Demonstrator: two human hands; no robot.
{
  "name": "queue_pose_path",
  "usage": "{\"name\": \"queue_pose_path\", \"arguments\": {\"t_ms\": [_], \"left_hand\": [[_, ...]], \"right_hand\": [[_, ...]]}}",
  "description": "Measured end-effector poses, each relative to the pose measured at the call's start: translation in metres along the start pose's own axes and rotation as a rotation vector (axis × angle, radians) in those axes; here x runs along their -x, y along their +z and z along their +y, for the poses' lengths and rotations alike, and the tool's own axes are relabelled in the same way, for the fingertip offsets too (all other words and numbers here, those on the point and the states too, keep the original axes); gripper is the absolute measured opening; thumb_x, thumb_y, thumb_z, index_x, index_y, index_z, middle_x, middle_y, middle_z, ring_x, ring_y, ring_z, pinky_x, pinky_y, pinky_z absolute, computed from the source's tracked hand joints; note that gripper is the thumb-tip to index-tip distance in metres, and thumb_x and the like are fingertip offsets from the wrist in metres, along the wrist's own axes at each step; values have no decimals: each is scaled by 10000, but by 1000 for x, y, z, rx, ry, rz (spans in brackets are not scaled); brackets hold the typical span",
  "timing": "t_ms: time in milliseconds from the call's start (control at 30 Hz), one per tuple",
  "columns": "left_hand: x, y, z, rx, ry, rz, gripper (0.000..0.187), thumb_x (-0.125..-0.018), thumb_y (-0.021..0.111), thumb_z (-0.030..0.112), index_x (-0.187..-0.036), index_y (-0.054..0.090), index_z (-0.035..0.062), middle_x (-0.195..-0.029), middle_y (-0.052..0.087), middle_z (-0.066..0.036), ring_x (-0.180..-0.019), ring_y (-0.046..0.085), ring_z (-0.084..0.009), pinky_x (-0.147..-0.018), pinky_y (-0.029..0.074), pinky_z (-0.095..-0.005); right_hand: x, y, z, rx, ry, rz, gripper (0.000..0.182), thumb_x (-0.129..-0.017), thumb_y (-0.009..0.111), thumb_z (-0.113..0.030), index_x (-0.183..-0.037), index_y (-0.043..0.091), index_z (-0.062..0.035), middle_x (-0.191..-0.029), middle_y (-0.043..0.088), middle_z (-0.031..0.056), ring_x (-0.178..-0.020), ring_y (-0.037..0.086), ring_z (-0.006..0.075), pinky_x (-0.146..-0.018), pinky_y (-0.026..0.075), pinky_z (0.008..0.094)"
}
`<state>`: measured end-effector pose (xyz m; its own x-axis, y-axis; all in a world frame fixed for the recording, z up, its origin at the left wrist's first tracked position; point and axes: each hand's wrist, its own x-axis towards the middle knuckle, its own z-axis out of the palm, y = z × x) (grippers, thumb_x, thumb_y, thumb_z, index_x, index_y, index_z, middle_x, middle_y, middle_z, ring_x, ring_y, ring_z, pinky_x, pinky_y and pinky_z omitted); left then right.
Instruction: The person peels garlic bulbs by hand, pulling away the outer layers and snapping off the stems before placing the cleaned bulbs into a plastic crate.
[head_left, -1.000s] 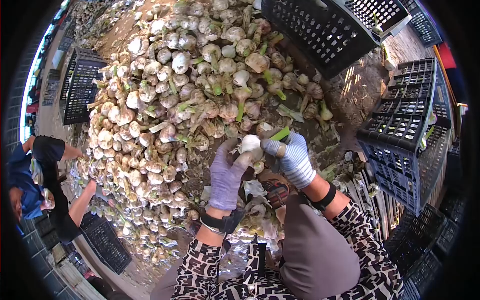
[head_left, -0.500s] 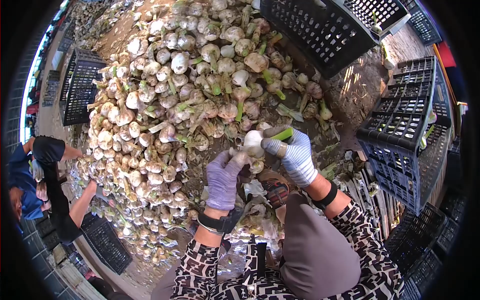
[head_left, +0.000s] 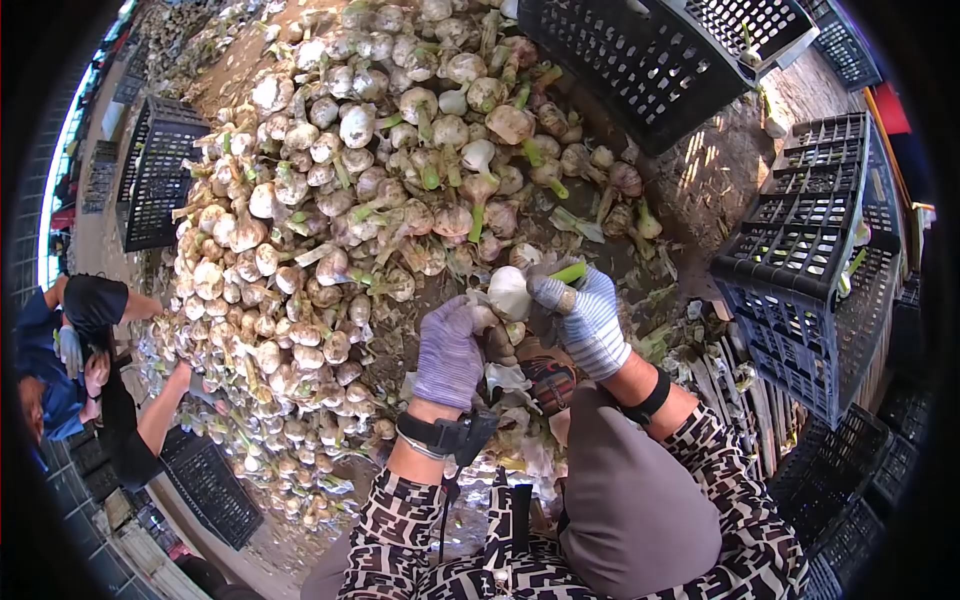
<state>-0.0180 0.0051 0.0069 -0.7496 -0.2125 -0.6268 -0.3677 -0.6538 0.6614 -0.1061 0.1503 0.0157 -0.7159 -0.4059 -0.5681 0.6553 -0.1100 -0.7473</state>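
Note:
A clean white garlic bulb [head_left: 508, 293] with a cut green stem is held in front of me, above the near edge of the garlic heap. My right hand [head_left: 588, 320], in a blue-and-white striped glove, is closed round its stem and neck. My left hand [head_left: 448, 350], in a purple glove, has its thumb and curled fingers against the bulb's lower left side; some fingertips are hidden. Just below the bulb, my shoe [head_left: 548, 378] shows among loose papery skins [head_left: 510, 380].
A large heap of soil-stained garlic [head_left: 330, 200] spreads ahead and left. Black plastic crates stand at the top [head_left: 640, 70], right [head_left: 800, 260] and left [head_left: 160, 170]. A co-worker [head_left: 90, 350] reaches into the heap's left side.
The garlic bulb has tilted slightly in my right hand and shows more of its round side. My left hand has turned a little at the wrist, staying against the bulb.

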Motion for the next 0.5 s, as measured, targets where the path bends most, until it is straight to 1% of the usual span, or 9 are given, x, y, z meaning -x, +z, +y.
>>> {"name": "queue_pose_path", "arguments": {"t_ms": [100,167,200,300,367,400,433,467,500], "left_hand": [[3,4,5,34,89,14,153,-804,633,130,-847,612,-15,-760,619,-46,-644,569,-97,-588,457,-203],[9,18,17,-262,23,121,126,-836,604,117,-796,608,-2,-649,588,-18,-515,545,-85,-457,439,-230],[6,19,14,-261,23,120,126,-836,604,117,-796,608,-2,-649,588,-18,-515,545,-85,-457,439,-230],[2,18,5,-337,130,202,152,-837,606,124,-735,607,12,-601,566,-14,-463,505,-84,-430,410,-225],[8,18,6,-390,90,182,188,-847,596,127,-696,607,14,-569,554,-11,-470,486,-77,-457,399,-221],[6,12,1,-389,91,179,188,-847,596,127,-696,607,14,-569,554,-11,-470,486,-77,-457,399,-221],[1,0,-9,-507,125,232,193,-852,582,125,-703,603,3,-551,545,-27,-474,489,-87,-465,402,-241],[-3,-14,-19,-626,157,284,199,-856,568,123,-710,599,-8,-533,536,-42,-477,493,-97,-473,404,-262],[-6,-31,-22,-625,156,281,199,-856,568,123,-710,599,-8,-533,536,-42,-477,493,-97,-473,404,-262]], "right_hand": [[1,3,-1,28,3,-41,292,-776,698,-203,-933,587,18,-684,619,65,-486,544,88,-386,405,207],[6,9,-5,65,-36,7,224,-786,690,-175,-888,603,5,-766,608,33,-712,586,101,-636,475,236],[6,8,-4,65,-36,8,224,-786,690,-175,-888,603,5,-766,608,33,-712,586,101,-636,475,236],[2,4,-1,38,-48,-22,228,-800,683,-194,-899,605,-3,-775,618,48,-715,604,120,-625,494,257],[-1,2,-3,-298,194,-27,344,-807,666,-288,-967,570,2,-601,532,44,-431,492,121,-350,391,234],[-5,-3,4,-334,220,-24,346,-828,645,-321,-967,571,-13,-566,486,18,-431,489,138,-345,393,245],[-7,-4,6,-333,219,-21,346,-828,645,-321,-967,571,-13,-566,486,18,-431,489,138,-345,393,245],[-9,-4,7,-496,332,-13,339,-838,632,-324,-965,572,-15,-557,474,12,-438,492,140,-346,396,246],[-11,-5,8,-658,443,-7,333,-849,620,-328,-963,574,-18,-549,462,5,-444,495,143,-347,398,248]]}}
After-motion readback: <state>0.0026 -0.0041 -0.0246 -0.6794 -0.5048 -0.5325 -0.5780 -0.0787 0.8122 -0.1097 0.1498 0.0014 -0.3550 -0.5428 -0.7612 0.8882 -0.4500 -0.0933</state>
